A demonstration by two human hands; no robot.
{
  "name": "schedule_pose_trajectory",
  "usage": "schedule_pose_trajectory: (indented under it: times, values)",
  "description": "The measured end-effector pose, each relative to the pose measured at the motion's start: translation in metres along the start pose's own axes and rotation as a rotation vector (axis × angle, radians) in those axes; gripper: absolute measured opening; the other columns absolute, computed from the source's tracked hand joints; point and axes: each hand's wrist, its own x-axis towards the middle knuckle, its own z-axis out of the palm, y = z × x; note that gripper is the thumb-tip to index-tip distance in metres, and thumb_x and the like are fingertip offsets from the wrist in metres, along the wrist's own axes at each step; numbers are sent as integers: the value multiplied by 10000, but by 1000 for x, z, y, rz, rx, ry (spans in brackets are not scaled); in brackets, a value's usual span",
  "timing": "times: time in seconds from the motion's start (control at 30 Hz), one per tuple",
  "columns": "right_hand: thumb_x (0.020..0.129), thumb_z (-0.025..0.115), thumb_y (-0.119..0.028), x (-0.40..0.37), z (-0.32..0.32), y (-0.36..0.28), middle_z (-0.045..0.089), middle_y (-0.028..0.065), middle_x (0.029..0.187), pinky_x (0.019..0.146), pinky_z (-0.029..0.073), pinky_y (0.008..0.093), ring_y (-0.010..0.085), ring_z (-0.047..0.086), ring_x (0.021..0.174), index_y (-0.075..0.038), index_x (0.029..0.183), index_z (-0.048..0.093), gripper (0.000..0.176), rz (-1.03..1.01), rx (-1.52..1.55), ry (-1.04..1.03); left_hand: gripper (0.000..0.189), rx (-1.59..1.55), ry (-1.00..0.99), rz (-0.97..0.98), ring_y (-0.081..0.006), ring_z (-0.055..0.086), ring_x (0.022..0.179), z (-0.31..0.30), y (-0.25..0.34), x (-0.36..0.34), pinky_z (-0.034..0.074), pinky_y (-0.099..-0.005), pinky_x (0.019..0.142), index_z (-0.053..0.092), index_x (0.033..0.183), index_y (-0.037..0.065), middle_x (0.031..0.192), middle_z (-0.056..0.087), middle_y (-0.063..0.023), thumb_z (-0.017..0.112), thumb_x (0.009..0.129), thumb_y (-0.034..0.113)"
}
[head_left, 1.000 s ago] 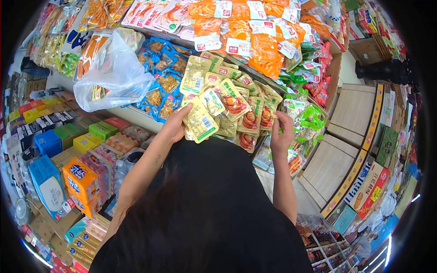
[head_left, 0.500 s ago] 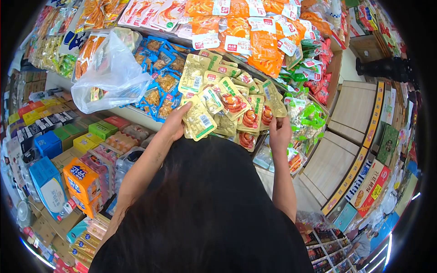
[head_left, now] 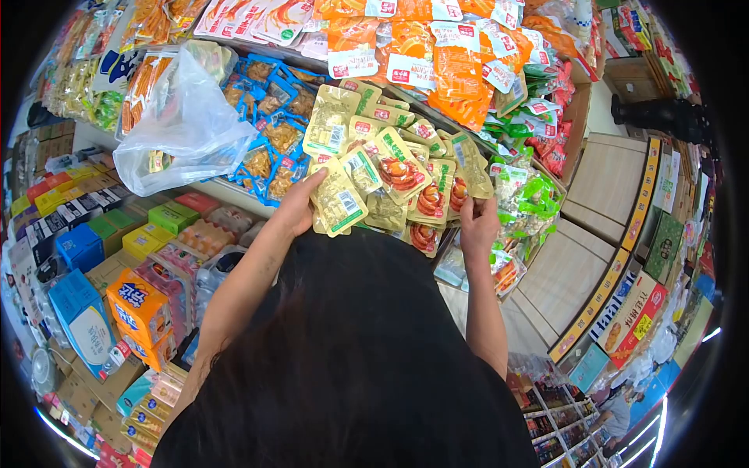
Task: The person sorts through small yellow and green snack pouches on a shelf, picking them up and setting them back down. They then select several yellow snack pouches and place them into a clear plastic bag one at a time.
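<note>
My left hand (head_left: 298, 206) is closed on the edge of a gold snack packet (head_left: 340, 198), its barcode side up, at the near left of the pile. On the pile's right side, my right hand (head_left: 479, 225) pinches the lower end of another gold packet (head_left: 471, 167), which stands tilted and slightly bent. Between my hands lie several more gold packets, some showing a picture of reddish food, such as the packet (head_left: 402, 165) in the middle. My fingertips are partly hidden by the packets.
Blue snack packets (head_left: 281, 134) lie left of the pile, beside a clear plastic bag (head_left: 183, 129). Orange packets (head_left: 460, 74) fill the section behind, and green-and-white packets (head_left: 521, 195) sit to the right. Boxes, including an orange pack (head_left: 140, 304), are stacked at lower left.
The packet in my right hand has tipped slightly more upright. My left hand keeps its hold, almost unmoved. The whole view has shifted slightly.
</note>
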Motion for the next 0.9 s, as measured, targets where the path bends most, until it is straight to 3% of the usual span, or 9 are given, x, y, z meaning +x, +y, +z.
schedule_pose_trajectory:
  times: [0.4,0.67,0.9]
  values:
    - [852,605,-75,1,4,1,634,114,738,603,489,297,163,623,639,18,893,513,137,16,82,-19,434,7,19,-30,-223,582,1062,-1,1,5,491,-380,911,454,1261,-10,1184,576,-132,543,931,258]
    - [847,611,-58,-4,0,6,540,-6,706,520,393,207,40,473,579,-9,870,521,105,77,380,21,432,7,-7,-2,-224,582,1062,-4,-2,6,490,-378,911,453,1261,-10,1187,575,-131,535,935,262]
    - [861,588,-38,-23,-5,-3,518,-19,688,509,378,198,26,455,567,-22,846,502,89,-27,167,77,421,11,-3,7,-219,590,1050,-4,-2,5,492,-376,911,472,1245,-10,1173,586,-128,542,931,260]
